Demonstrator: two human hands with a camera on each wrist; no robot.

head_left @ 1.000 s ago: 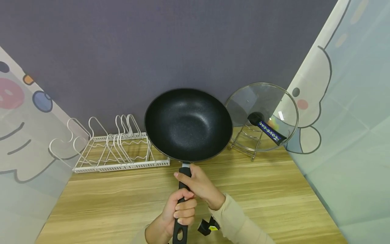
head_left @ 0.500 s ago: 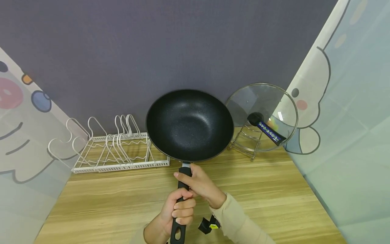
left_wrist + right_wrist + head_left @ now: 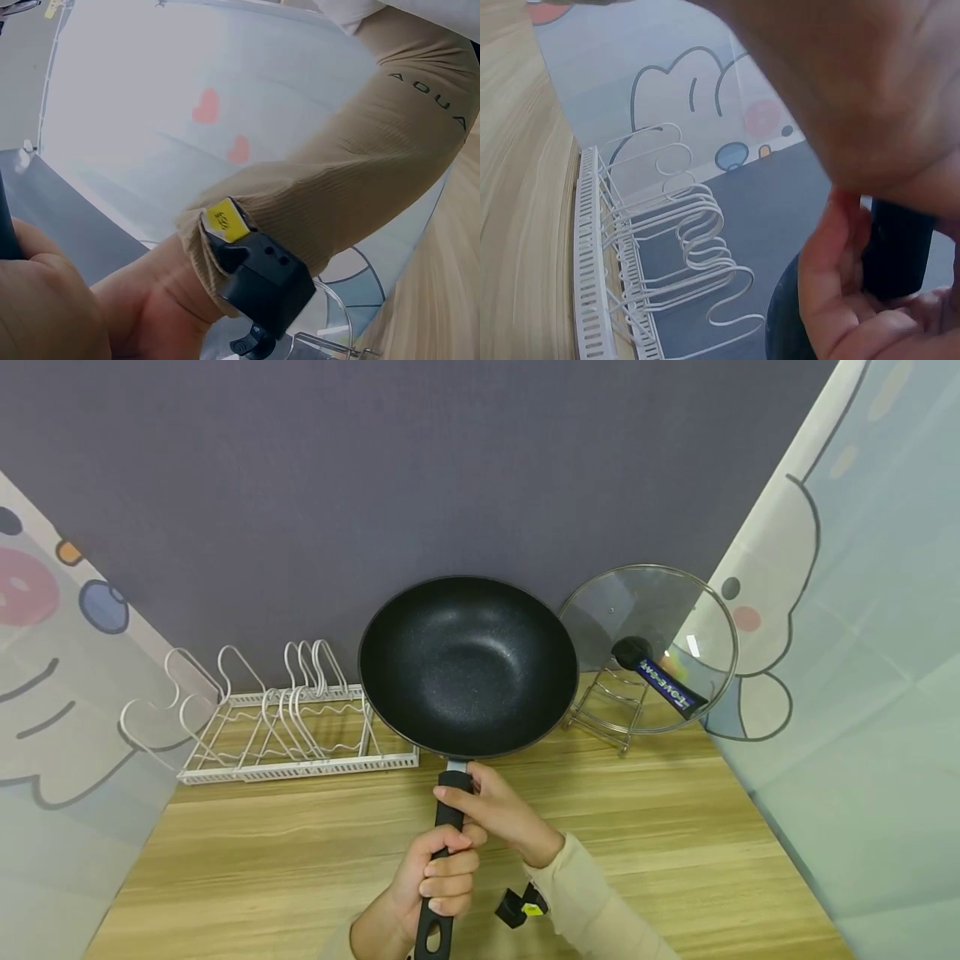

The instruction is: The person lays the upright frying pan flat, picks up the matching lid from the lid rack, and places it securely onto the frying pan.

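Observation:
A black wok with a long black handle is held up in the middle of the head view, its dark inside facing me. Lower on the handle, near the hanging hole, my left hand grips it with curled fingers. My right hand holds the handle closer to the pan, thumb across the top and most fingers hidden behind. The hands touch each other. In the left wrist view the left hand is partly cut off, with the other sleeve beyond it. The wok's dark edge shows in the right wrist view.
A white wire rack lies on the wooden table to the left. At right, a glass lid with a black-and-blue handle leans upright in a small metal stand. A grey wall rises behind.
The lower end of the wok handle has swung slightly left, the left hand moving with it. The pan shifted a little right. Both hands keep their grip.

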